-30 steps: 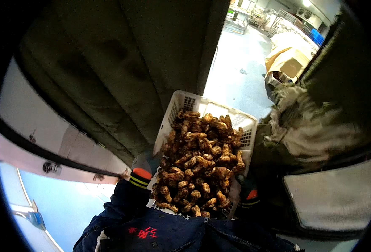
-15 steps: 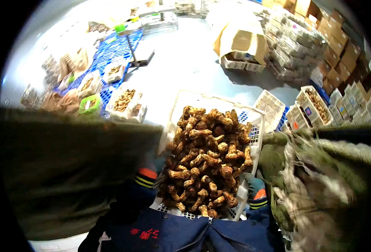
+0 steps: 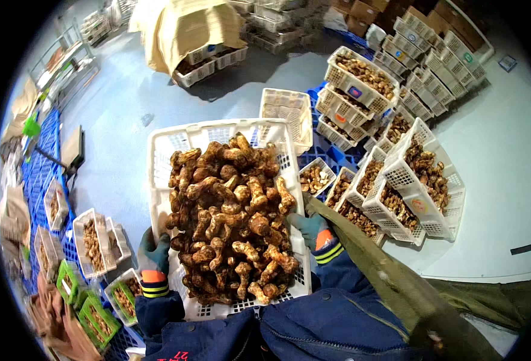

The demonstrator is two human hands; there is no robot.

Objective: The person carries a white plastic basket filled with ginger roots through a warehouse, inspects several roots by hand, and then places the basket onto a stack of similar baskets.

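A white perforated plastic crate [image 3: 159, 180], heaped with brown knobbly mushrooms [image 3: 232, 219], is held up in front of my body. My left hand [image 3: 153, 251], in a dark grey-green glove with an orange cuff, is closed on the crate's left side. On the opposite side my right hand [image 3: 309, 230], gloved the same way, grips the edge. Some of the fingers of both hands are hidden behind the crate walls. The mushrooms have thick stems and are piled near the rim.
Stacked crates of mushrooms [image 3: 362, 78] stand on a blue pallet [image 3: 331, 153] to the right, beside an empty crate [image 3: 285, 114]. Green baskets [image 3: 97, 319] and white baskets sit at lower left. A cloth-covered stack [image 3: 187, 33] and a platform scale [image 3: 73, 147] are farther off.
My view has turned to the right, so the covered stack and pallets have shifted left in the picture. Both hands stay on the crate and show more plainly.
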